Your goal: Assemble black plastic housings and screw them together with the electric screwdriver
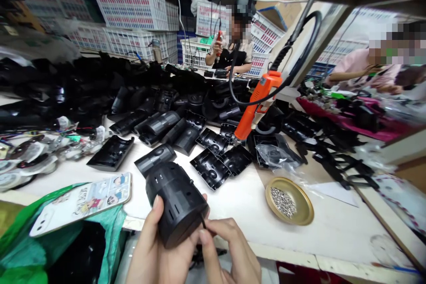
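The left hand [156, 248] grips a black plastic housing [178, 202]. The right hand [229, 248] pinches a tiny screw [203, 221] against it.

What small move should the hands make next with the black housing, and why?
Probably press the small dark screw, pinched in the right hand, into the black plastic cylindrical housing gripped by the left hand; its tip already meets the housing's edge.
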The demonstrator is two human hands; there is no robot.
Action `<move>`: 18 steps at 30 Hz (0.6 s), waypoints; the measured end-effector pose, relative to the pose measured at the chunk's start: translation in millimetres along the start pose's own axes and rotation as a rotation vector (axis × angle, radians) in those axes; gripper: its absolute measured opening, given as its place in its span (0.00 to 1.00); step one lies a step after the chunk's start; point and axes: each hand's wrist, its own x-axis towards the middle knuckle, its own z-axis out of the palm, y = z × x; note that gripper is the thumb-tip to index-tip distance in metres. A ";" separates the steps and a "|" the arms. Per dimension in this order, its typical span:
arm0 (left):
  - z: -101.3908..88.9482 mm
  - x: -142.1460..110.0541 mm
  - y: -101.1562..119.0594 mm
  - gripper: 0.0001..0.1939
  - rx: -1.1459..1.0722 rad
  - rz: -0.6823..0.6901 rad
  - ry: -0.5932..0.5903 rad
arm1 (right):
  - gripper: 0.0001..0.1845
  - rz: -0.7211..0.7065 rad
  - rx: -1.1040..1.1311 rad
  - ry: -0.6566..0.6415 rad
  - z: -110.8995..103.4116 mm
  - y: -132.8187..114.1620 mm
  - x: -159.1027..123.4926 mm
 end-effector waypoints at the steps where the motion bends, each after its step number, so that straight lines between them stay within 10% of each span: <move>1: 3.2 -0.5 -0.5 0.27 -0.003 0.007 0.021 | 0.12 0.000 -0.023 0.008 1.0 0.0 0.4; 8: 16.0 0.6 -3.2 0.18 -0.051 0.020 0.143 | 0.10 0.059 -0.051 0.016 1.3 -2.2 4.9; 13: 18.3 3.0 -7.7 0.17 0.011 0.102 0.218 | 0.13 0.366 0.105 -0.101 -5.4 -11.3 16.6; 18: -8.0 4.8 -19.8 0.32 0.060 0.263 0.104 | 0.19 0.468 0.228 -0.207 -19.0 -8.4 30.0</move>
